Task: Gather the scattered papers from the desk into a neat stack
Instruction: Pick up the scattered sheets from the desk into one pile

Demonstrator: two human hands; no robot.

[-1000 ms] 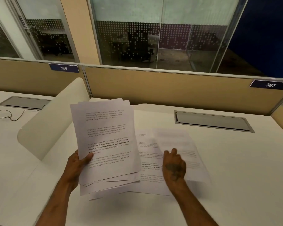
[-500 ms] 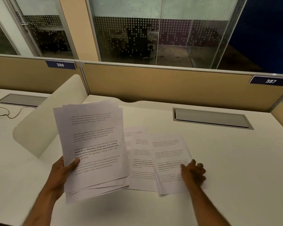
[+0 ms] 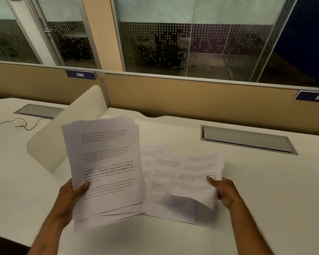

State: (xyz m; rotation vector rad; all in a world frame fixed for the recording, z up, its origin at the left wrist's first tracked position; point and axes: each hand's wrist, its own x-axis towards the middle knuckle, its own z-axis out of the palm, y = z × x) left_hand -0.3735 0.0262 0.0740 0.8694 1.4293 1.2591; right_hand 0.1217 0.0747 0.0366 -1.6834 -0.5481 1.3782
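Observation:
My left hand (image 3: pixel 70 196) grips a loose sheaf of printed papers (image 3: pixel 107 168) by its lower left edge and holds it tilted above the white desk (image 3: pixel 265 199). The sheets in it are fanned and uneven. My right hand (image 3: pixel 224 192) pinches the right edge of a single printed sheet (image 3: pixel 195 179), which curls up off the desk. Under and beside that sheet, two or three more printed sheets (image 3: pixel 161 183) lie flat and overlapping on the desk, partly hidden by the sheaf.
A curved white divider (image 3: pixel 63 140) rises at the desk's left side. A grey cable hatch (image 3: pixel 247 139) sits at the back right, another (image 3: pixel 39 111) with a thin cable (image 3: pixel 17 124) on the neighbouring desk. A tan partition (image 3: pixel 191 100) closes the back.
My right hand went from pressing flat on the sheets to sliding right and pinching one sheet's edge, lifting it so it curls. The sheaf in my left hand stayed held, shifting slightly.

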